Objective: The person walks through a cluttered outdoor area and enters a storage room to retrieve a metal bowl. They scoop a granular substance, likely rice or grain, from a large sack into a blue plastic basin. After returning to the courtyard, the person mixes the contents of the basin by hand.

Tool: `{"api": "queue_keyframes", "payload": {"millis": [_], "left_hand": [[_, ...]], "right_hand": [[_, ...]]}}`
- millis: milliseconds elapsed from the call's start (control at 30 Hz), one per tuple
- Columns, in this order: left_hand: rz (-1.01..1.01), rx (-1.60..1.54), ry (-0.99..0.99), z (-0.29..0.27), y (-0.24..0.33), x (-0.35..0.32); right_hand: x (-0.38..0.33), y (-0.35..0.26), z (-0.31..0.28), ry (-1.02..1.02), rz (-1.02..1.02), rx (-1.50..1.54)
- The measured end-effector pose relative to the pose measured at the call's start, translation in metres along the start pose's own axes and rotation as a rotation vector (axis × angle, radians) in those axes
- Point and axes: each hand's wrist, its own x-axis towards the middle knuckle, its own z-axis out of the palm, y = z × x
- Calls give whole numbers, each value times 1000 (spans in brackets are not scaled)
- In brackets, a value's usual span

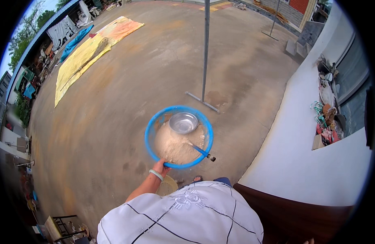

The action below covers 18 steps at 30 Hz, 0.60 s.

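Blue basin (151,127) rim clamped by left hand (160,166) fingers; steel bowl (183,122), scoop (201,151) inside.

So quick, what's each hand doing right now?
Left hand: closed on the blue basin rim.
Right hand: out of view.

A sunlit concrete yard (126,101) is seen, crossed by a metal pole (205,49), with yellow tarps (85,57) spread beyond and a white wall (301,134) alongside.

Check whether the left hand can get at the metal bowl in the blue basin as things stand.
Probably not: the left hand is gripping the near rim of the blue basin, carrying it. The metal bowl sits uncovered at the far side, across the heap of powder.
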Motion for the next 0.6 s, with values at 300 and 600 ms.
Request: {"api": "queue_keyframes", "payload": {"millis": [300, 600], "left_hand": [[98, -202, 64, 27, -11, -4], [298, -499, 271, 32, -48, -7]], "right_hand": [[76, -120, 197, -627, -553, 575], [146, -276, 352, -931, -1043, 555]]}}
